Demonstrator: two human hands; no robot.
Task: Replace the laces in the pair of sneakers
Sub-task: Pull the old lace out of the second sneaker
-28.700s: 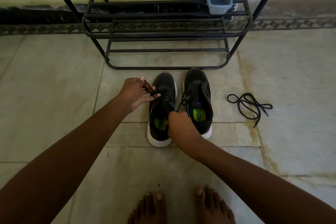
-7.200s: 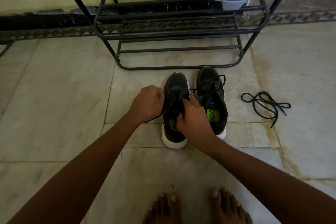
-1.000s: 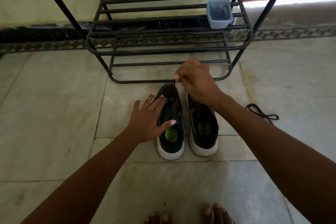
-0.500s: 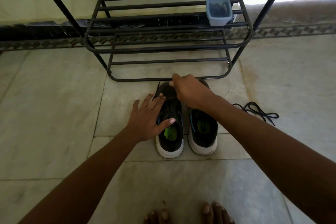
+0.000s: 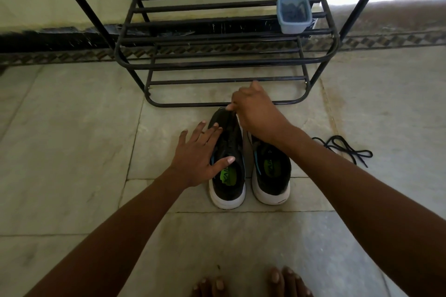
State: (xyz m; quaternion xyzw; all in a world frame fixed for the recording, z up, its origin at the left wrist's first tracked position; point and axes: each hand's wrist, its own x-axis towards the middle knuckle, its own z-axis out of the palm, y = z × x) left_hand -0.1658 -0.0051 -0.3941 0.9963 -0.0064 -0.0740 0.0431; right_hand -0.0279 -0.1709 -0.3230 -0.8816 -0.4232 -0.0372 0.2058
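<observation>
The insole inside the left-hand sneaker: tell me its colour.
Bright green with dark markings, on the insole of the black sneaker; the head view shows it.

Black metal rack (image 5: 224,62) on marble floor (image 5: 67,132)

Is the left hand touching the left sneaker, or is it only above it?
Touching. In the head view the left hand lies flat on the left sneaker, its straight fingers across the upper and its thumb at the opening's edge, with no gap visible.

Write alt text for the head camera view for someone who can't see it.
A person's left hand rests flat on the left sneaker while the right hand pinches something at its toe. The right sneaker stands beside it on the floor, before a rack; a loose lace lies to the right.
</observation>
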